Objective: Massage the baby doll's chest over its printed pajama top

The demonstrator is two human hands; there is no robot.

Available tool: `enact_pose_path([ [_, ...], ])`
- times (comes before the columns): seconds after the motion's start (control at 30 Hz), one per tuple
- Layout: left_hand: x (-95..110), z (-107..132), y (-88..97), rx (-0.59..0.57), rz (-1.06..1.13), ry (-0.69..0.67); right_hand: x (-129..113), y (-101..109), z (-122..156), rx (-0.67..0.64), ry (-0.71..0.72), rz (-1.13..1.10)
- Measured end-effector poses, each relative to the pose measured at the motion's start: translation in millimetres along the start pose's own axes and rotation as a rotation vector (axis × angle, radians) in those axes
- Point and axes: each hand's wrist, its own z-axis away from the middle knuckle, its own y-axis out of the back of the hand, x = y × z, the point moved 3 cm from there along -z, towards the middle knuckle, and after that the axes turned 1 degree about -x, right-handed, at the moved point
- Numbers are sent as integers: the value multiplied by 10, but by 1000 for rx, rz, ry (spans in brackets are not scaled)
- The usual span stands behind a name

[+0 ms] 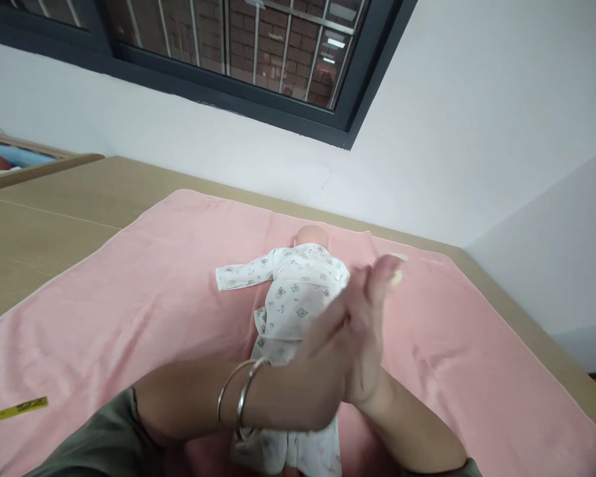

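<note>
My left hand (318,371), with two silver bangles (246,397) at its wrist, is pressed palm to palm against my right hand (370,358). The fingers of both are stretched out and partly smeared by motion. No object shows between them. Below them a baby doll (298,305) in a white printed top and trousers lies on a pink blanket (189,285). Its bald head points toward the wall, and one sleeve stretches out to the left. My hands and forearms hide the doll's right side and part of its legs.
A yellow strip with black marks (14,411) lies at the blanket's left. Small cream-coloured patches (398,268) show beyond my fingertips. The wooden surface (40,245) edges the blanket, against a white wall (228,156) with a dark-framed window (218,79). A wooden-edged bin (40,171) stands far left.
</note>
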Motion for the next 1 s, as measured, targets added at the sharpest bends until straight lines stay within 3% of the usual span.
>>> enact_pose_path([
  [0.07, -44, -163, 159, 152, 26, 90, -66, -80, -108, 8, 26, -70],
  [0.17, -220, -433, 464, 437, -20, 229, -135, -145, -149, -80, 23, -209],
  [0.23, -452, -602, 661, 559, -24, 206, -100, -180, -138, -104, -7, -253],
  [0.4, -1317, -739, 1021, 683, -235, 313, 404, -473, -210, -57, -275, -144],
  [0.5, -1647, -671, 1076, 664, -286, 344, 783, -763, -273, -256, -431, 14],
  [0.67, -1743, -590, 1035, 653, -347, 335, 1119, -930, -326, -426, -372, 162],
  [0.8, -1712, -574, 1007, 658, -436, 335, 1261, -870, -334, -380, -565, 237],
  [0.9, -1715, -554, 1002, 677, -478, 337, 1166, -877, -288, -366, -638, 353],
  [1.0, -1736, -539, 1005, 682, -474, 334, 936, -937, -227, -382, -551, 449],
])
